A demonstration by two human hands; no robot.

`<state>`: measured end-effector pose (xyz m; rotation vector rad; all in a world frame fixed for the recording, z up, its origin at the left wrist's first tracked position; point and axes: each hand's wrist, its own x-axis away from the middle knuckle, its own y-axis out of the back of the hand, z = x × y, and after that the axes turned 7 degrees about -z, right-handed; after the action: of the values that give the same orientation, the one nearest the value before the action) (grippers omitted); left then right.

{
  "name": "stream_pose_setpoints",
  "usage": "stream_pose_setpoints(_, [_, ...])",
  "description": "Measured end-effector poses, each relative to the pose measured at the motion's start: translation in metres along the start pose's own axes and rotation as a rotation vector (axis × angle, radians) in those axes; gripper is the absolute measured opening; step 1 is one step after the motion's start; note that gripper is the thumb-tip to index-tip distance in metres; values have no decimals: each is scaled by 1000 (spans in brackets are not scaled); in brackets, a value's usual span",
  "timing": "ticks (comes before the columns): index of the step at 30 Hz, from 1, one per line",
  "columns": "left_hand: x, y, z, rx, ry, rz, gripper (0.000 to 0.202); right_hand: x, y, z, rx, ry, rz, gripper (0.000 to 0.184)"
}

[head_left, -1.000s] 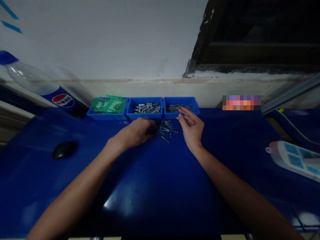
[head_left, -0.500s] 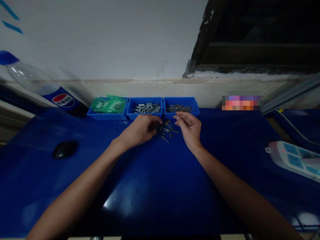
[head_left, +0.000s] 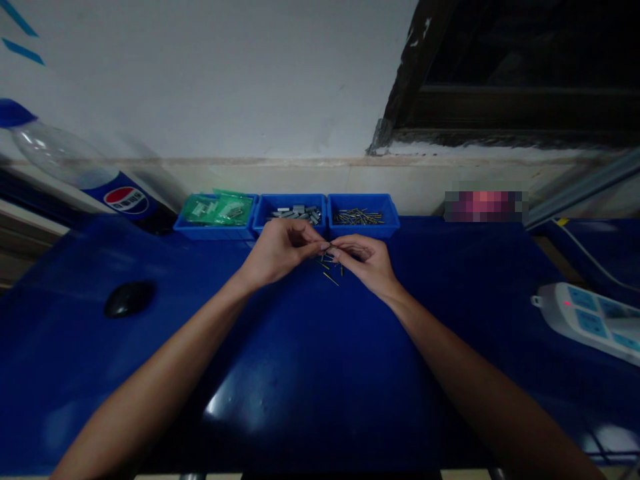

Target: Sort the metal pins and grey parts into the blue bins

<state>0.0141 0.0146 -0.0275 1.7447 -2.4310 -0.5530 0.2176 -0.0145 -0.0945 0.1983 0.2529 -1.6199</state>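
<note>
My left hand and my right hand meet fingertip to fingertip above a small heap of thin gold-tipped pins on the blue table. Both pinch something tiny between thumb and fingers; I cannot make out exactly what. Just behind the hands stand three blue bins: a middle bin of small grey metal pieces, a right bin of pins, and a left bin holding green plastic bags.
A Pepsi bottle lies tilted at the back left. A black computer mouse rests on the table's left side. A white power strip lies at the right edge. A wall ledge runs behind the bins.
My left hand lifted from the table and my right hand drew back from the right bin; both came together over the loose pins and closed into pinches.
</note>
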Motion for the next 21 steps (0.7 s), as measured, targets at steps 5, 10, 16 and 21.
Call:
stream_pose_setpoints(5, [1,-3,2,-93,-24,15,23,-1,2,0,-72,-46,9,21])
stream_pose_setpoints(10, [1,-1,2,-347,-139,8,26,-2,3,-1,-41,-49,-29,19])
stream_pose_setpoints(16, [1,0,12,-705,-313,79,30,-5,1,-3,49,34,-465,26])
stream_pose_setpoints(21, [2,-2,19,-797,-382,255,30,-3,1,-2,132,13,-437,38])
